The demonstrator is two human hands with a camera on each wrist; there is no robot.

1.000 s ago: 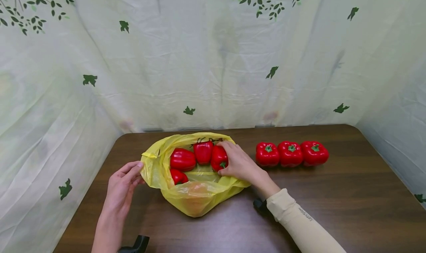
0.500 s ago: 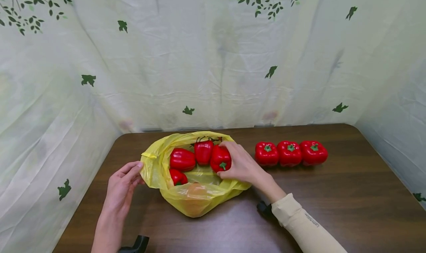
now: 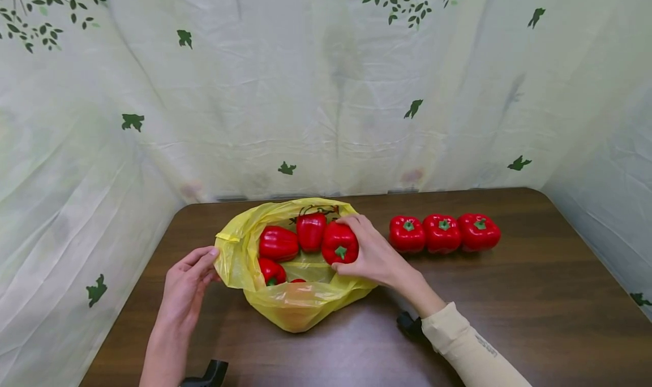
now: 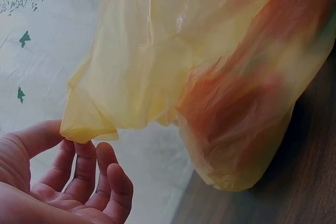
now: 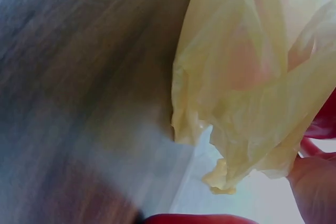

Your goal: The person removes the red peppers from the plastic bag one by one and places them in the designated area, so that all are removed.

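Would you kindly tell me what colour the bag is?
The bag is translucent yellow; it shows best in the head view.

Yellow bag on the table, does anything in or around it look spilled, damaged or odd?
Nothing looks spilled or damaged. One small oddity: thin dark stems show at the back inside the bag, unlike the short green stalks on the three peppers lined up neatly beside it. What they belong to is hidden.

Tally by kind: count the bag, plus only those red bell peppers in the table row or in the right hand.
Red bell peppers: 4 (3 in the row, 1 in the right hand)
Yellow plastic bag: 1
Total: 5
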